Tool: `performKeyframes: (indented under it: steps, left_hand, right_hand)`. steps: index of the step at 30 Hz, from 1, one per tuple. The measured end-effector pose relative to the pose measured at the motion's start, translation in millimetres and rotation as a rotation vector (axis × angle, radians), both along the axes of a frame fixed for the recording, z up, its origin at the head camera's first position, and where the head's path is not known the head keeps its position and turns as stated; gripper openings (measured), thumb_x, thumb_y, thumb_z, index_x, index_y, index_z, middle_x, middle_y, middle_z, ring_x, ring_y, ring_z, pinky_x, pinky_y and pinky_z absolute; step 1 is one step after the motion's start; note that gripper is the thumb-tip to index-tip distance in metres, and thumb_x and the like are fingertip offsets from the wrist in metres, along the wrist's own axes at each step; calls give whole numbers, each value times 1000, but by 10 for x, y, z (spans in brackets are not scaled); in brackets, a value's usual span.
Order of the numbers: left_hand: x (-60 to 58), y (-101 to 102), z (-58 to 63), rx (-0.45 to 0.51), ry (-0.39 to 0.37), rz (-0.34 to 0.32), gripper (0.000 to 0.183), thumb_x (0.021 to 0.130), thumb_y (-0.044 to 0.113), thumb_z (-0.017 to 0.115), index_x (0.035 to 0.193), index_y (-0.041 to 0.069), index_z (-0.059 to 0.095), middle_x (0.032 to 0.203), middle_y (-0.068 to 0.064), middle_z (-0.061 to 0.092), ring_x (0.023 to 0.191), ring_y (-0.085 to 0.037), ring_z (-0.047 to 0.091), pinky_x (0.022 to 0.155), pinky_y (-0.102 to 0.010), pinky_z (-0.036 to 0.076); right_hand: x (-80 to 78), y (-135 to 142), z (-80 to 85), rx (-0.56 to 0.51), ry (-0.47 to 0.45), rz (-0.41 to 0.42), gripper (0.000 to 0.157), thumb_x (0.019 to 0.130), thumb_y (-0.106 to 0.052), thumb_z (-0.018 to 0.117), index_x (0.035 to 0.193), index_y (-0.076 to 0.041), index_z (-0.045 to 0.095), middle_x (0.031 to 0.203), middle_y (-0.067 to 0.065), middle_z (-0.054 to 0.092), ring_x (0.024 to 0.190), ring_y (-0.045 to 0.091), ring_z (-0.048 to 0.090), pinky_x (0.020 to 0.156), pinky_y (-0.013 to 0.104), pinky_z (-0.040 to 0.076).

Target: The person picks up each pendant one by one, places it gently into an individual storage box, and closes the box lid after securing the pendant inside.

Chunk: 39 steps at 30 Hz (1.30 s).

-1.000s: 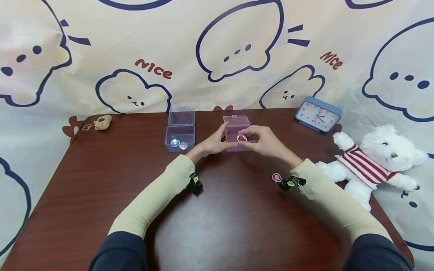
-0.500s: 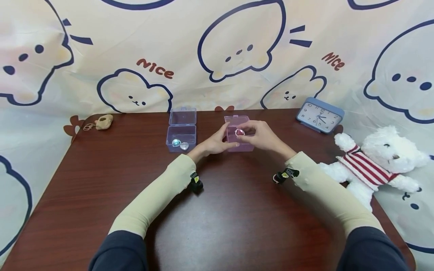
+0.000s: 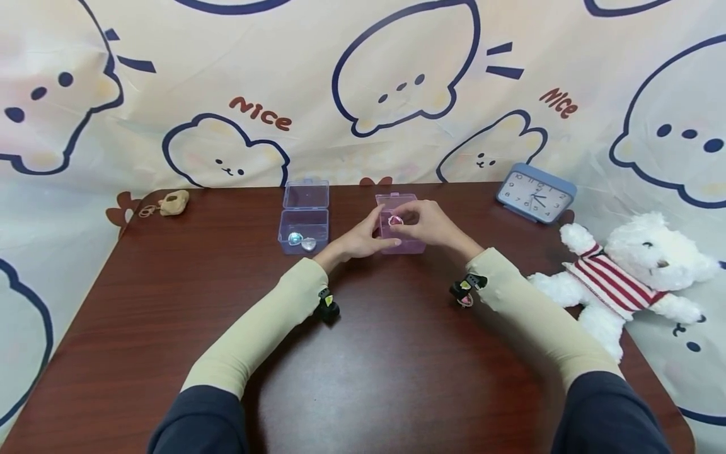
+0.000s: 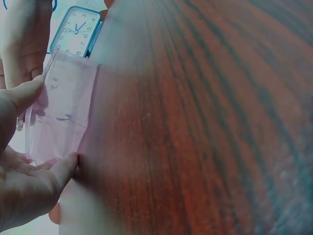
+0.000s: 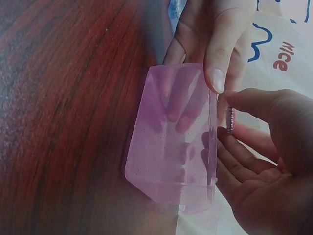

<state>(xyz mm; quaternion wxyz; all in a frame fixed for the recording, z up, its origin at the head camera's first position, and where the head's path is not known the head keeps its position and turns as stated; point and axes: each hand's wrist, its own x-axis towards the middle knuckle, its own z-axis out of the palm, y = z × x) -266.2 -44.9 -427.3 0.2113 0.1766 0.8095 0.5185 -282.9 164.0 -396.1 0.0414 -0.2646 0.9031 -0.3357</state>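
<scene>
Just above the centre of the head view, the right hand pinches a red-pink gem ornament with a pale rim between thumb and forefinger. A second ago the hand was lower and further right, with the ornament near the front edge of the pink box; now both are higher and further left, the ornament over the box's opening. The right wrist view shows it edge-on, its beaded rim just beyond the edge of the box.

To the left of that, the left hand grips the box by its side, much as it did a second ago. In the left wrist view its thumb and a finger press against the clear pink wall. The lid is tipped back, towards the top of the frame.

Right of centre, a second pink ornament on the table was in full view beside the black wrist camera a second ago; the camera has moved left, and the ornament now shows partly covered, below it.

Left of centre, the open bluish box with its two pale gems is unchanged, as are the clock and white bear at right.
</scene>
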Motion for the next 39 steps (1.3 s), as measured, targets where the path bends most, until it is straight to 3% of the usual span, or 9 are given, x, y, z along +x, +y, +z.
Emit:
performKeyframes:
  steps: [9, 16, 22, 29, 32, 36, 39]
  left_hand:
    - [15, -3, 5, -5, 17, -1, 103, 96, 36, 72, 166, 13, -1, 175, -13, 7, 162, -29, 13, 130, -50, 20]
    - [13, 0, -1, 5, 5, -12, 102, 98, 34, 71, 166, 13, -2, 174, -16, 11, 162, -29, 13, 131, -52, 15]
    - [1, -4, -12, 9, 6, -7, 102, 98, 32, 71, 166, 14, -2, 173, -19, 13, 161, -30, 15, 131, -50, 14]
    - [9, -10, -20, -1, 33, 2, 103, 96, 32, 73, 166, 13, 0, 170, -23, 20, 160, -32, 21, 129, -48, 24]
    - [-6, -4, -23, 31, 36, -9, 100, 97, 28, 72, 166, 12, 2, 167, -22, 29, 155, -33, 33, 127, -48, 28]
    - [-30, 5, -28, 68, 50, -25, 94, 97, 24, 72, 165, 14, 8, 157, -18, 44, 143, -33, 48, 124, -51, 31]
    - [-31, -3, -26, 60, 50, -25, 96, 96, 25, 73, 165, 14, 8, 158, -19, 43, 147, -32, 44, 125, -50, 30]
  right_hand:
    - [-52, -68, -62, 32, 5, 12, 32, 91, -21, 80, 118, -3, 76, 114, 14, 78, 103, 26, 75, 93, 43, 60]
    - [-35, -78, -121, 40, 2, -6, 35, 90, -20, 81, 120, -3, 75, 118, 14, 77, 106, 26, 75, 95, 42, 60]
    - [27, 8, 14, 27, 47, -20, 35, 90, -24, 81, 120, -6, 76, 117, 11, 77, 108, 25, 72, 94, 44, 58]
    - [241, 240, 283, 13, 33, -15, 37, 92, -27, 79, 123, -7, 74, 119, 11, 76, 106, 24, 72, 92, 44, 60]
    - [372, 375, 372, 20, 34, -8, 37, 91, -28, 80, 123, -9, 74, 119, 9, 76, 108, 23, 71, 94, 45, 60]
    - [530, 559, 415, 50, 27, 14, 34, 90, -28, 82, 121, -15, 75, 118, 6, 76, 108, 21, 70, 96, 46, 59]
    - [625, 686, 385, 89, 8, 50, 34, 89, -28, 82, 121, -17, 75, 118, 4, 76, 109, 22, 70, 96, 47, 58]
